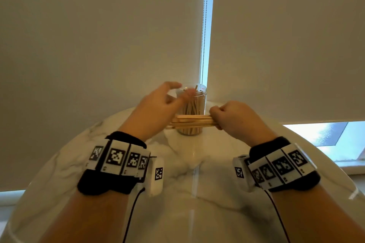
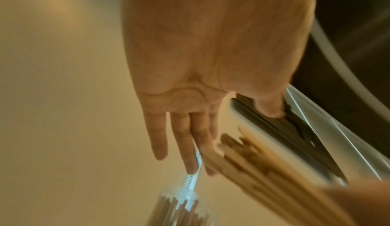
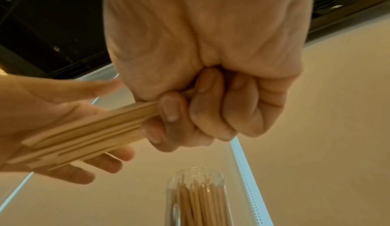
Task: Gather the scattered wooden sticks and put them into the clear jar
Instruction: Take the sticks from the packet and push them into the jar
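A clear jar [image 1: 191,110] stands at the far side of the marble table [image 1: 181,183], holding several upright wooden sticks; it also shows as the jar [image 3: 195,198] and the jar [image 2: 181,209]. My right hand [image 1: 237,118] grips a horizontal bundle of wooden sticks [image 1: 191,121] in its fist, just in front of the jar. In the right wrist view the bundle [image 3: 84,134] runs leftward from my fist [image 3: 190,112]. My left hand [image 1: 158,104] is spread with straight fingers at the bundle's free ends [image 2: 242,152], beside the jar's mouth.
Pale roller blinds [image 1: 98,45] hang close behind the table, with a bead chain [image 1: 204,25] in the bright gap between them. A window strip [image 1: 325,136] shows at the right. The round table's edge curves away on both sides.
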